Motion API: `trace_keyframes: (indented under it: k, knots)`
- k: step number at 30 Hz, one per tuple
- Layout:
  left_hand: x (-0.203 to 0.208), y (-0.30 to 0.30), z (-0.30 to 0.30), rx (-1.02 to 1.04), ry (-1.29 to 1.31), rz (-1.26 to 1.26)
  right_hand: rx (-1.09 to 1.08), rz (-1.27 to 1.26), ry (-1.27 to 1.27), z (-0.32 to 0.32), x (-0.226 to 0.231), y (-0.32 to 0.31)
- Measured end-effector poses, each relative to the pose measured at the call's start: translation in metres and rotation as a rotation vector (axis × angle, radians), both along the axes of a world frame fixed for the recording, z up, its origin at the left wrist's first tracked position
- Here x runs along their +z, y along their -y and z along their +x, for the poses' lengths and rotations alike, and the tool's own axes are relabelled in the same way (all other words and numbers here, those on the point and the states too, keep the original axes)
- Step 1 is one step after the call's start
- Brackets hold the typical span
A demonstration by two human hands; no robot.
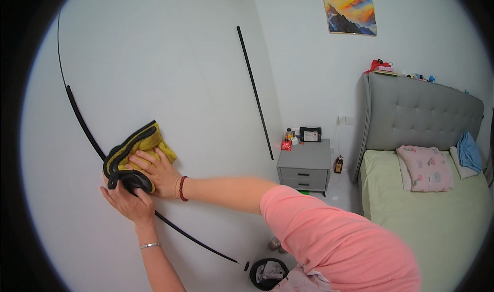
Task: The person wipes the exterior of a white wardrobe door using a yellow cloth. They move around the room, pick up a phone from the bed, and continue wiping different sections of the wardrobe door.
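Observation:
A yellow cloth with a black border (165, 147) is bunched against the white panel (200, 107), over a long black strip (82, 120) that runs along it. My left hand (131, 205) grips the cloth's dark folded lower part, its fingers partly hidden in the folds. My right hand (160, 178) lies on the yellow side, fingers stretched out and pressing it against the panel. The cloth hides the middle of the strip, which shows again below my left hand.
Another black strip (254, 91) stands further right. A grey nightstand (303, 156) carries small bottles and a black-framed item. The bed's grey headboard (427, 107) and pink pillow (426, 168) are at the right. Low down stands a black bin (282, 284).

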State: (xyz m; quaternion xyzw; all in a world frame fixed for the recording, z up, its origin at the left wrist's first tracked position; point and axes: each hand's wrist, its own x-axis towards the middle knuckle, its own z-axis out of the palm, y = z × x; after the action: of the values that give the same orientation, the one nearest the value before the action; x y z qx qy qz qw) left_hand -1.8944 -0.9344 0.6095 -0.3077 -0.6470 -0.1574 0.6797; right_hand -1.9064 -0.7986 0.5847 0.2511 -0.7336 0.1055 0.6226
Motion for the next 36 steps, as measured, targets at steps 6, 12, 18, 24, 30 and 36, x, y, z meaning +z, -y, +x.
trace_keyframes:
  k: [6, 12, 18, 24, 30, 36]
  knots:
    - [0.002, -0.006, 0.008, -0.019, -0.050, 0.009, -0.056, 0.216, 0.189, 0.015, -0.063, -0.025]
    - [-0.009, 0.012, 0.002, 0.197, 0.024, 0.007, 0.042, 0.372, 0.447, 0.048, -0.135, -0.057]
    - [-0.010, -0.009, 0.005, 0.213, 0.048, 0.030, 0.207, -0.387, 1.076, 0.086, -0.147, -0.086]
    - [-0.006, -0.015, 0.017, 0.205, 0.065, 0.023, 0.605, -1.274, 1.131, 0.087, -0.109, -0.094]
    - [-0.004, 0.011, 0.035, 0.113, 0.117, -0.045, 0.746, -0.787, 0.758, 0.155, 0.070, -0.004]
    - [0.013, 0.103, 0.107, -0.300, 0.189, 0.139, 0.468, -0.284, 0.075, 0.161, 0.156, 0.118]
